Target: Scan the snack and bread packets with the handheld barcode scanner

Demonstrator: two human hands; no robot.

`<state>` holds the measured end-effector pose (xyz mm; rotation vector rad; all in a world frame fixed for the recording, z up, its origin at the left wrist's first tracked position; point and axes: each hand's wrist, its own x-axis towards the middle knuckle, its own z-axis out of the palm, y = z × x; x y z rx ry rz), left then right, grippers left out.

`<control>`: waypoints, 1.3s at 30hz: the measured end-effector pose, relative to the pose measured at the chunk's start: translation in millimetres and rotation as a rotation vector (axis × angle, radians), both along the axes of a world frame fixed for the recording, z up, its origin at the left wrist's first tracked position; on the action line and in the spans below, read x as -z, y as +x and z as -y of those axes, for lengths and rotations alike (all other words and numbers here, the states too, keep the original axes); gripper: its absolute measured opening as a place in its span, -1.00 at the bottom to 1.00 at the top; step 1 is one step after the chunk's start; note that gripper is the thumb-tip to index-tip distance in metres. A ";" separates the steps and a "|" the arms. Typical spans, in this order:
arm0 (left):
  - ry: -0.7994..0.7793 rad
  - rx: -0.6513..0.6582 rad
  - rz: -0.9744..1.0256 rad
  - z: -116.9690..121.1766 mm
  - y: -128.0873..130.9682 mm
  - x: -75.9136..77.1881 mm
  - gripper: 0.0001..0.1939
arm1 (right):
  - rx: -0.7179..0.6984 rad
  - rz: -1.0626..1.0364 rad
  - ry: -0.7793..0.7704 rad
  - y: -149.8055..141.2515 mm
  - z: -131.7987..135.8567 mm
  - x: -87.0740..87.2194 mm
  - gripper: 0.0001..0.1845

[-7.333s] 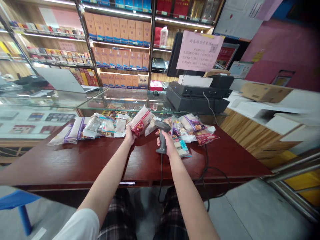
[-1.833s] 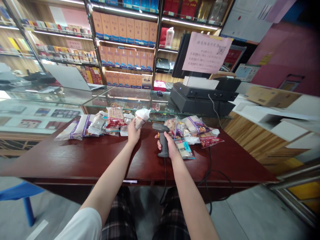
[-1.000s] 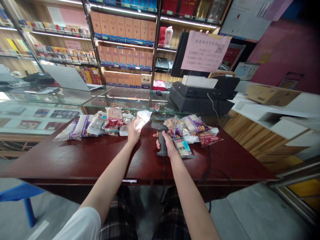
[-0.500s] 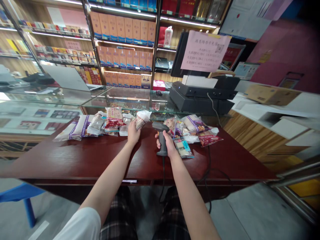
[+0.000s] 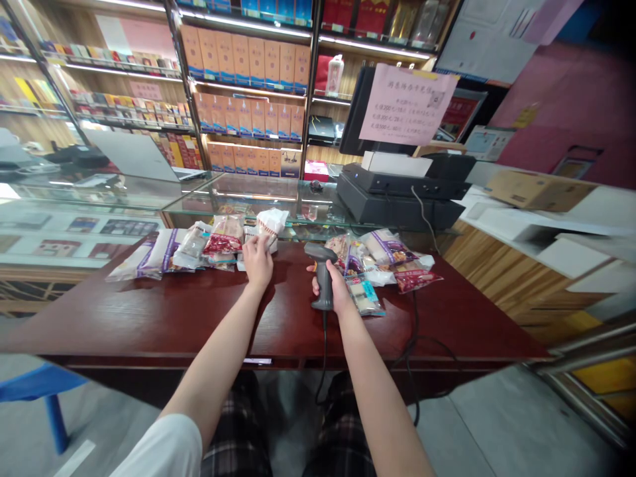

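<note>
My left hand (image 5: 257, 260) grips a white-wrapped snack packet (image 5: 271, 224) at the near end of the left pile of snack packets (image 5: 171, 250), with its fingers against the packs there. My right hand (image 5: 330, 286) is closed around the handle of a black corded barcode scanner (image 5: 322, 275), whose head points up and away from me. Its cable runs down over the table's near edge. Just right of that hand lies a second pile of snack packets (image 5: 377, 255).
Both piles rest on a dark red wooden table (image 5: 149, 321). Behind it stands a glass display counter (image 5: 258, 199) with a black printer or till stack (image 5: 400, 199) and a monitor bearing a pink notice. Stocked shelves rise behind, and a laptop stands at the back left.
My left hand has moved slightly left and the white packet has gone with it, from the gap between the piles onto the left pile. The scanner in my right hand stays nearly still.
</note>
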<state>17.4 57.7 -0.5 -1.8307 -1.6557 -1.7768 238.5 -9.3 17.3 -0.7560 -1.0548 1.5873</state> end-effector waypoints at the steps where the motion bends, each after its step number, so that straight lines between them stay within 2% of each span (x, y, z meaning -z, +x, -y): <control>1: 0.002 -0.026 -0.001 1.1 -2.4 -2.5 -0.56 | 0.000 -0.004 -0.002 0.0 0.2 0.0 -0.39; 3: -0.025 -0.104 -0.010 2.3 -7.9 -7.0 -0.52 | 0.006 -0.011 -0.001 0.2 0.5 0.2 -0.40; 7: -0.189 -0.319 -0.100 3.3 -15.0 -12.6 -0.35 | 0.012 -0.017 -0.009 0.4 0.9 0.7 -0.40; 10: -0.254 -0.373 -0.222 5.2 -13.3 -14.6 -0.21 | 0.009 -0.019 -0.018 0.6 1.0 0.8 -0.39; 18: -0.236 -0.394 -0.288 6.7 -9.3 -11.7 -0.20 | 0.014 -0.018 -0.004 0.9 0.9 1.1 -0.41; 23: -0.193 -0.290 -0.390 5.9 -8.0 -11.8 -0.23 | 0.009 -0.037 -0.008 0.8 1.2 1.2 -0.42; 28: -0.241 -0.217 -0.496 5.6 -3.0 -8.1 -0.25 | 0.014 -0.035 0.019 0.9 1.8 -0.2 -0.43; 33: -0.235 -0.270 -0.463 6.9 0.7 -6.4 -0.25 | 0.039 -0.059 0.024 0.4 0.6 2.3 -0.46; 39: -0.201 -0.204 -0.433 6.4 4.5 -9.3 -0.29 | 0.083 -0.099 0.033 1.0 -0.2 1.5 -0.49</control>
